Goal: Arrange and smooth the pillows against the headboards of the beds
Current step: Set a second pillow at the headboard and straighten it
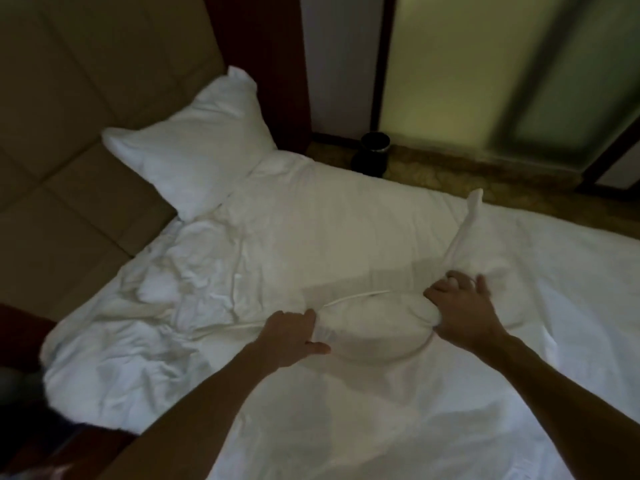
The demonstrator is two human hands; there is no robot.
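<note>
A large white pillow (332,237) lies flat across the middle of the bed, away from the headboard. My left hand (294,337) grips its near edge, fingers closed on the fabric. My right hand (460,310) clutches a bunched part of the same edge further right. A second white pillow (194,150) leans against the padded tan headboard (69,116) at the upper left.
Rumpled white bedding (145,306) covers the bed (519,375) near the headboard. A dark cylindrical bin (372,154) stands on the floor beyond the bed. Behind it are a dark red wall panel (273,64) and a frosted glass door (485,81).
</note>
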